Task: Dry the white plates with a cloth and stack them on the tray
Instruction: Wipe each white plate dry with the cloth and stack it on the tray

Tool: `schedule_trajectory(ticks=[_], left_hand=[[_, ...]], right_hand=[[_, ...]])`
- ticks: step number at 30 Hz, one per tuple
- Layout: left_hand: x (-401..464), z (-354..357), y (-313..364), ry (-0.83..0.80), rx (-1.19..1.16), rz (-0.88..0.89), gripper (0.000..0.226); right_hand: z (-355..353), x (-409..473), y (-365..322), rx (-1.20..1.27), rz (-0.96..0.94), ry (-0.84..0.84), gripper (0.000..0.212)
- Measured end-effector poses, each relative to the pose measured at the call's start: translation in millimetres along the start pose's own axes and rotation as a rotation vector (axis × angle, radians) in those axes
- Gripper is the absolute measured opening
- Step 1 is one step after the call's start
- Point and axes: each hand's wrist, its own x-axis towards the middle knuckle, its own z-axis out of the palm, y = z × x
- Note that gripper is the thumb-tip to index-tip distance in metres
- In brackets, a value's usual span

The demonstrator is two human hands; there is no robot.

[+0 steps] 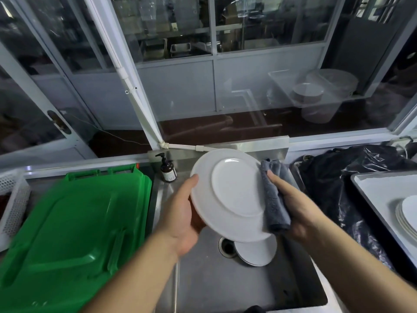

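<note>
A white plate [232, 195] is held tilted above the steel sink [225, 290], its underside facing me. My left hand [182, 213] grips its left rim. My right hand [293, 208] presses a folded grey cloth [274, 199] against the plate's right edge. More white plates [257, 253] lie stacked in the sink beside the drain [225, 246]. At the far right a pale tray [379, 195] carries a stack of white plates [407, 215], cut off by the frame edge.
A green plastic bin lid [74, 233] fills the left side. A brown pump bottle [168, 169] stands at the sink's back left corner. A black plastic bag [343, 184] sits between sink and tray. A white perforated basket [13, 199] is at the far left. Glass partitions rise behind.
</note>
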Motion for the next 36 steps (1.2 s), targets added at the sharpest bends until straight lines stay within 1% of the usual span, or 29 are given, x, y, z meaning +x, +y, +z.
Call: schedule_trajectory(ticks=[1,2,4,6,7,8,9,12,14,16,18,20,23,25,27,29,30,32,34,36], left_hand=[[1.2,-1.5,7.0,-0.029,0.065,-0.013,0.045],[2.2,-1.5,10.7,-0.026,0.115,-0.004,0.044],[3.9,1.1,11.6,0.035,0.152,0.048,0.029],[6.0,3.0,7.1,0.110,0.156,0.120,0.021],[7.4,4.5,3.8,0.141,0.160,0.154,0.021],[7.4,7.0,0.5,0.164,0.169,0.187,0.022],[6.3,10.1,-3.4,0.177,0.172,0.214,0.024],[-0.6,20.2,-17.8,0.211,0.130,0.261,0.035],[-6.1,24.4,-22.8,0.191,0.082,0.219,0.039],[-7.5,19.2,-28.2,0.147,0.050,0.141,0.037],[-8.8,12.1,-29.8,0.108,0.002,0.061,0.026],[-11.5,9.7,-27.9,0.042,-0.051,0.030,0.015],[-10.6,12.5,-26.6,-0.029,-0.070,0.063,0.021],[-9.1,16.2,-24.7,-0.028,-0.061,0.081,0.021],[-8.2,18.8,-24.6,-0.020,-0.028,0.094,0.020],[-8.5,18.4,-27.6,-0.018,0.017,0.096,0.023],[-9.3,18.1,-29.0,-0.016,0.036,0.090,0.024],[-10.5,17.4,-31.5,-0.020,0.063,0.066,0.027],[-12.0,17.1,-33.9,-0.039,0.078,0.044,0.024],[-12.7,15.0,-36.3,-0.039,0.070,0.031,0.020]], right_hand=[[-2.2,0.7,-7.7,-0.045,0.000,-0.021,0.048],[-4.0,2.1,-13.3,-0.082,0.003,-0.030,0.049],[-3.0,4.5,-17.8,-0.118,0.020,-0.015,0.047],[3.1,4.1,-15.0,-0.109,0.006,0.011,0.034],[5.6,3.8,-11.4,-0.096,-0.011,0.031,0.027],[6.9,3.3,-6.7,-0.069,-0.016,0.050,0.024],[7.5,3.3,-0.3,-0.029,-0.003,0.068,0.027],[7.2,5.7,22.6,0.090,0.040,0.143,0.050],[7.5,5.0,33.4,0.104,0.028,0.169,0.057],[3.0,4.2,34.7,0.079,-0.018,0.216,0.057],[-3.4,6.2,29.5,-0.045,-0.124,0.316,0.049],[-6.0,7.8,24.3,-0.192,-0.221,0.372,0.035],[-0.4,5.4,25.5,-0.408,-0.280,0.376,0.020],[5.4,-2.7,33.1,-0.584,-0.330,0.385,0.005],[12.3,-14.6,45.2,-0.744,-0.410,0.317,0.011],[17.9,-25.8,56.9,-0.880,-0.521,0.181,0.028],[19.7,-29.2,59.2,-0.949,-0.589,0.114,0.032],[23.7,-33.5,53.6,-1.074,-0.689,-0.013,0.029],[28.1,-33.1,41.2,-1.174,-0.737,-0.143,0.027],[32.2,-28.3,28.0,-1.268,-0.783,-0.258,0.036]])
